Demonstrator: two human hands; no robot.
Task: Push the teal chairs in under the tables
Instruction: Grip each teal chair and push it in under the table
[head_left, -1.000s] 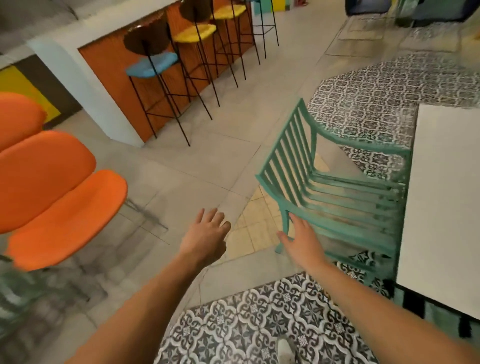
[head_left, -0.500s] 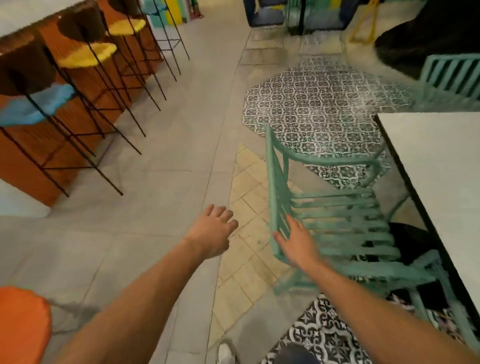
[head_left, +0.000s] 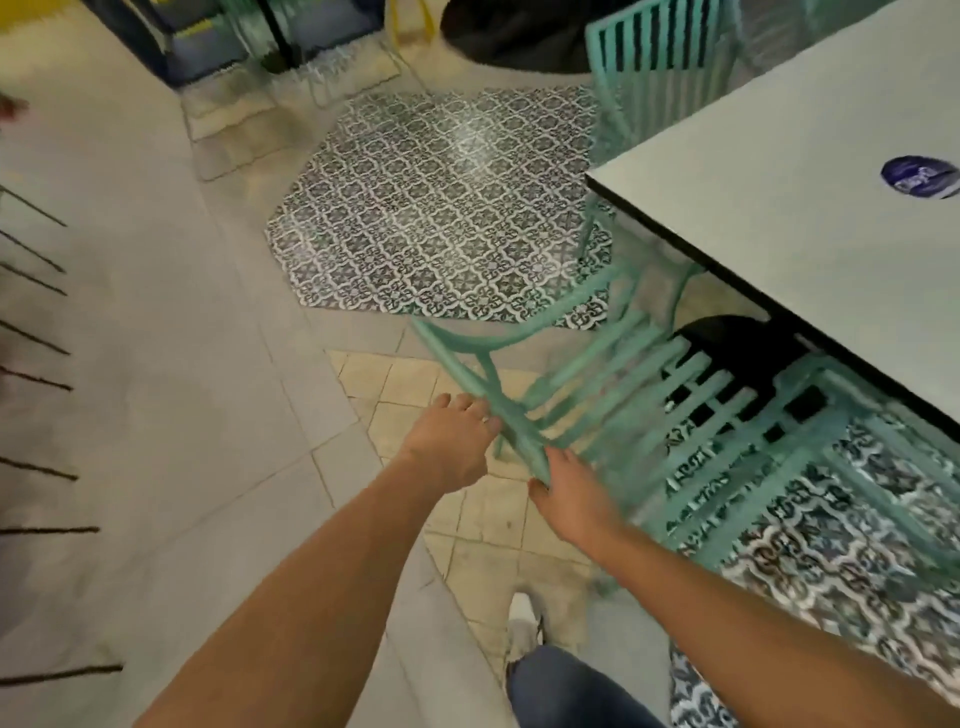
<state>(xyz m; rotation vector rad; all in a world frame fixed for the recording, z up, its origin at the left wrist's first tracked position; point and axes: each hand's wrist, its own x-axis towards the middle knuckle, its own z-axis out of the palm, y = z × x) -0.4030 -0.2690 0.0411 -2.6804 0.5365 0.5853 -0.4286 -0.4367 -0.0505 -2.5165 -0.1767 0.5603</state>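
Two bare hands meet the slatted backrest of one teal chair (head_left: 613, 384): left hand (head_left: 449, 441) with fingers curled over the top rail, right hand (head_left: 571, 491) pressed against the rail's end, fingers hidden from view. Its slat seat sits partly beneath the smooth white tabletop (head_left: 810, 208). A second teal chair (head_left: 654, 57) stands beyond, over patterned floor tile (head_left: 441, 208).

Beyond the fingers (head_left: 470, 410), the teal chair (head_left: 618, 395) is motion-blurred; its seat front is hidden under the table (head_left: 810, 208).
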